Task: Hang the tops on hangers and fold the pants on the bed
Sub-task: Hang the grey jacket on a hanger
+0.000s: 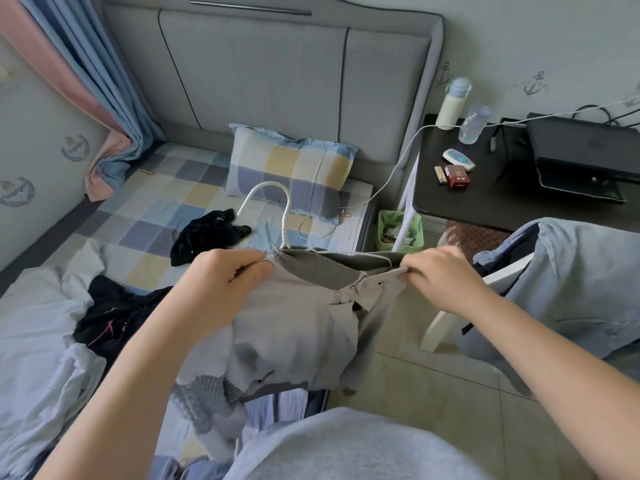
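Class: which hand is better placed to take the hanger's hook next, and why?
Probably the left hand: it grips the grey top right beside the white hook; the right hand pinches the top's far side.

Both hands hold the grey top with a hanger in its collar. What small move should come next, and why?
Probably the right hand should draw the top over the hanger arm on that side: the hook stands out of the collar and the left hand pinches its shoulder, but that arm lies bare outside the cloth.
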A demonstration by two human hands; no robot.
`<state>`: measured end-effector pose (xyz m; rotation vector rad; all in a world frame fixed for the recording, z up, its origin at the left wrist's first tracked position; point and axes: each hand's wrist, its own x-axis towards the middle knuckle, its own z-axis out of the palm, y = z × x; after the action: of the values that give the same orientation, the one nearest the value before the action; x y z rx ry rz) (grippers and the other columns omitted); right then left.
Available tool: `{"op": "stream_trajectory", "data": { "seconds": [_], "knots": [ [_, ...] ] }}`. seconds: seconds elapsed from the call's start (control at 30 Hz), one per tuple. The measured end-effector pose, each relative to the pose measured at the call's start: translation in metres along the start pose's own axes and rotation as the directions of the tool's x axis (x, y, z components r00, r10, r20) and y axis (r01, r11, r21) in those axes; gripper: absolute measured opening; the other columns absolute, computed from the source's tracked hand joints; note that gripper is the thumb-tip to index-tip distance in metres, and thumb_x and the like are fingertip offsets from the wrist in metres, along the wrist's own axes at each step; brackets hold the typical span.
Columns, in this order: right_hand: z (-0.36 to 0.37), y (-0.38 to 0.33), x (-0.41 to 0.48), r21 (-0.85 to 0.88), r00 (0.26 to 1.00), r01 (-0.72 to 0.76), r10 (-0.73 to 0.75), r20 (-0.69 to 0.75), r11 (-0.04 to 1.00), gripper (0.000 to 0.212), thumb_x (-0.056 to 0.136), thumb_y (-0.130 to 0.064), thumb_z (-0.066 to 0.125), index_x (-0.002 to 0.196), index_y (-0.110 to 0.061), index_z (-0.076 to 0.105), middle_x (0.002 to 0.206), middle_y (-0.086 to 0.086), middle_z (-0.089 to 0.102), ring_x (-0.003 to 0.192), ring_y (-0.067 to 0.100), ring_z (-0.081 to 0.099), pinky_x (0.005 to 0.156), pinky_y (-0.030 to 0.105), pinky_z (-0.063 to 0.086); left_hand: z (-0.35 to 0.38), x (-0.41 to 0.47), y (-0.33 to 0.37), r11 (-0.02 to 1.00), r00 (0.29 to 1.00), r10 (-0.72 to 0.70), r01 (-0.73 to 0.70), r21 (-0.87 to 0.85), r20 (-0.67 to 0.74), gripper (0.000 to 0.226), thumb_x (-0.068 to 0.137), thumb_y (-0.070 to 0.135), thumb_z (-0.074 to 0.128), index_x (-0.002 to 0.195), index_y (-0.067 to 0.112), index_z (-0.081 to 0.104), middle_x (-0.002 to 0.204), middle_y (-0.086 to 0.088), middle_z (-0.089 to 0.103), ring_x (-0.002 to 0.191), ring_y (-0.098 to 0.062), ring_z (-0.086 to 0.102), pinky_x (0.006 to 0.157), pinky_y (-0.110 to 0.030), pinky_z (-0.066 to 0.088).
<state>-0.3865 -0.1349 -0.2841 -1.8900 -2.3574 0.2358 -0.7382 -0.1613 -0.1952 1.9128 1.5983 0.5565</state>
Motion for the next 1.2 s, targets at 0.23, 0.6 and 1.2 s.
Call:
{"op": "stream_trajectory", "data": {
  "seconds": [0.23,0.6,1.2],
  "knots": [
    [-0.070,-0.033,0.009,0.384,1.000,0.008,-0.009,0.000,0.923,0.009,0.094,-0.022,0.066,0.086,-0.020,0.067,0.070,-0.007,0.060,0.058,0.005,0.052,0.054,0.022,0.035,0.019,0.008,-0.001,0.992,0.996,0.087,-0.085,0.089,-0.023,0.041,0.100,0.025,0.057,0.062,0.012,0.050,0.049,0.006,0.040,0.051,-0.013,0.039,0.051,-0.021,0.031],
    [-0.104,-0.103,0.003,0.677,0.967,0.190,-0.253,-0.006,0.711,0.014,0.092,-0.028,0.071,0.080,-0.021,0.071,0.077,0.009,0.066,0.073,0.035,0.057,0.069,0.042,0.046,0.047,0.018,0.024,0.964,0.969,0.245,-0.239,0.114,-0.040,0.036,0.102,0.029,0.053,0.068,0.017,0.055,0.063,0.003,0.056,0.065,-0.022,0.053,0.063,-0.046,0.049],
    [-0.081,-0.092,0.008,0.733,0.991,0.124,-0.119,-0.059,0.669,0.022,0.096,-0.035,0.062,0.093,-0.014,0.059,0.062,-0.012,0.049,0.057,0.003,0.038,0.062,0.019,0.034,0.044,0.034,0.016,0.875,0.868,0.471,-0.482,-0.039,-0.158,0.023,0.100,0.022,0.053,0.101,0.016,0.075,0.072,0.019,0.052,0.079,-0.007,0.052,0.072,-0.022,0.043]
  ]
}}
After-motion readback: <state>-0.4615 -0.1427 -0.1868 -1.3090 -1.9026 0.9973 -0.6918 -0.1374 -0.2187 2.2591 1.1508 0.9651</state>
